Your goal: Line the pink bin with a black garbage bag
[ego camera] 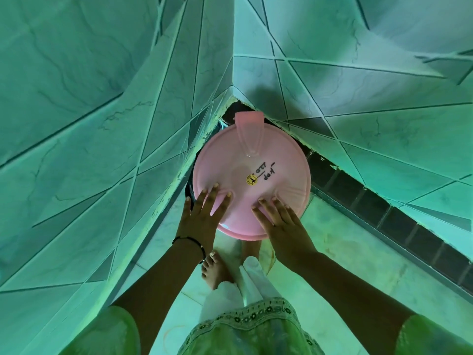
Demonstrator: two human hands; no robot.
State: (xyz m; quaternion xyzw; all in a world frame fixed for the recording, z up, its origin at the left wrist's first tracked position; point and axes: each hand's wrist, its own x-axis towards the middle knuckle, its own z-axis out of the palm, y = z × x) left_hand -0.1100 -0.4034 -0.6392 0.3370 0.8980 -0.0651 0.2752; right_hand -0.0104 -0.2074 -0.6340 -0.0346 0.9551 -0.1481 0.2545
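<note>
The pink bin stands in a tiled corner, seen from straight above, so only its round pink lid [252, 162] shows. The lid has a raised handle at the far side, a yellow sticker and black handwriting in the middle. A thin dark strip of black bag [189, 190] peeks out under the lid's left rim. My left hand [202, 213] lies flat on the lid's near left edge, fingers spread. My right hand [279, 221] lies flat on the near right edge. Neither hand holds anything.
Tiled walls [102, 124] close in on the left and right and meet behind the bin. A dark tile band [384, 208] runs along the right wall's base. My bare feet [215, 270] stand on the pale floor [345, 252] just in front of the bin.
</note>
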